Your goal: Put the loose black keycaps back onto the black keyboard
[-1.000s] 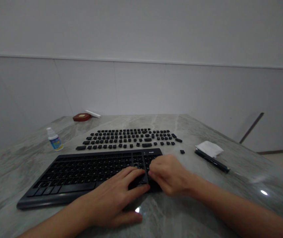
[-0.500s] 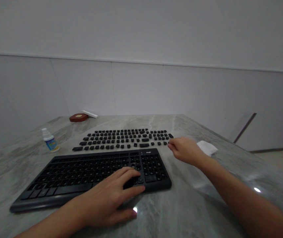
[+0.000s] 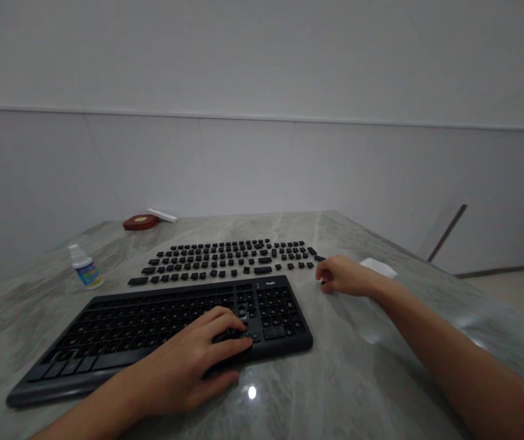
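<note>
My left hand point(image 3: 192, 360) lies over the lower right part of a black keyboard point(image 3: 151, 365), fingers stretched and apart, fingertips touching it near the number pad. Many of the keyboard's key positions are bare, with small pale spots showing. Beyond it, black keycaps point(image 3: 262, 269) lie in rows on the marble-patterned table. At the right end of these rows my right hand point(image 3: 344, 276) is low over the tabletop, its fingers curled and pinched. A small dark piece, apparently a keycap point(image 3: 324, 282), shows partly under the fingertips; the rest is hidden.
A white-capped bottle point(image 3: 86, 269) with a blue label stands left of the keycaps. A reddish-brown box point(image 3: 140, 222) and a thin white bar point(image 3: 162, 215) lie at the back by the wall. Behind my right hand lies a white cloth or tissue point(image 3: 380, 267).
My right hand has come slightly nearer to me and right of the keycap rows, its fingers curled downward. My left hand stays on the keyboard. The whole view has shifted slightly.
</note>
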The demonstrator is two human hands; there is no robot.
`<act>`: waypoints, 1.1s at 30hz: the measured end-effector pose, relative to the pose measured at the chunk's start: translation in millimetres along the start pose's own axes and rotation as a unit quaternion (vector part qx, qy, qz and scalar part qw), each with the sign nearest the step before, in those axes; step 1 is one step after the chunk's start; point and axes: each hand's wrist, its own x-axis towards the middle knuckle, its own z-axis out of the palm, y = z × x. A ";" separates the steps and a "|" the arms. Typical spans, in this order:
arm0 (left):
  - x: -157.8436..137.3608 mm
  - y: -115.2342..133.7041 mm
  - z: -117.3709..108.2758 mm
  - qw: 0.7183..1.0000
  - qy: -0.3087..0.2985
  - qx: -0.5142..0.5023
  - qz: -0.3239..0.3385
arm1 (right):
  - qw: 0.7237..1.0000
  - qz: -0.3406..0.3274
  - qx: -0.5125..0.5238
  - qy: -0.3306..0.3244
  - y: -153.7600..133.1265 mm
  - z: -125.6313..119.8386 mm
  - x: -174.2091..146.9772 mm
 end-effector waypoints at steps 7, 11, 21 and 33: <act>0.6 0.2 0.4 1.000 -0.007 0.004 -0.007 | 0.971 -0.216 0.089 -0.043 -60.5 -2.6 -24.6; 0.2 1.9 -0.8 1.000 -0.007 0.006 -0.002 | 0.955 -0.274 0.088 -0.076 -85.4 5.7 -32.0; -0.9 1.7 -2.0 1.000 -0.018 0.006 -0.008 | 0.956 -0.284 0.058 -0.040 -89.2 14.4 -31.1; -0.2 1.1 -2.4 1.000 -0.026 0.004 -0.013 | 0.955 -0.297 -0.004 0.025 -79.8 -1.0 -35.1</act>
